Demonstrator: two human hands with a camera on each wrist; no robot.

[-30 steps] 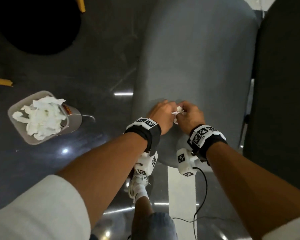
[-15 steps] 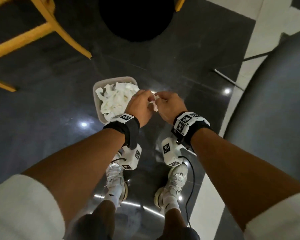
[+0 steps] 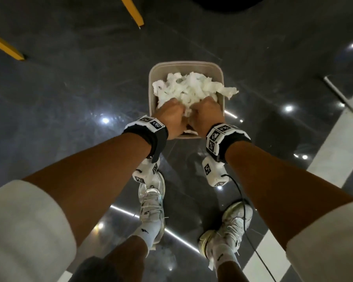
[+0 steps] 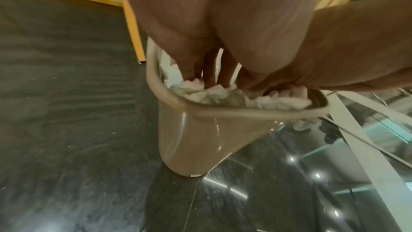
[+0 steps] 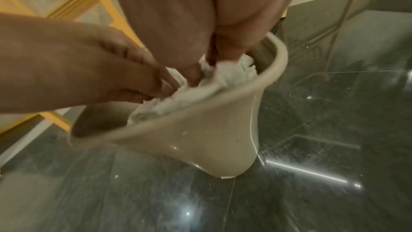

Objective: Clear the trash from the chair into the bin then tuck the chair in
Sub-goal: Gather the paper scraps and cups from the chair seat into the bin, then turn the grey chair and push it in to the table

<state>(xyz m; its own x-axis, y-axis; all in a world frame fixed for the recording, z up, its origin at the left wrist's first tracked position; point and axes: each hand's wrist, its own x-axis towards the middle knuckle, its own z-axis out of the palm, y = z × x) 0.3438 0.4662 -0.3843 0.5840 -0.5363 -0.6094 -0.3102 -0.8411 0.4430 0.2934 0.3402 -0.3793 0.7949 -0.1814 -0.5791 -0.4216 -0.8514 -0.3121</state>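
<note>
I saw the beige bin (image 3: 186, 66) standing upright on the dark floor, heaped to the rim with crumpled white tissue trash (image 3: 189, 88).

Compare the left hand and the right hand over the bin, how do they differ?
In the head view the left hand sits over the bin's near-left part, the right hand over its near-right part. The right wrist view shows the left hand's fingers bunched on the tissue; the right hand's own fingers are mostly hidden. Both hands dig, knuckles up, into the crumpled white tissue that fills the bin.
</note>
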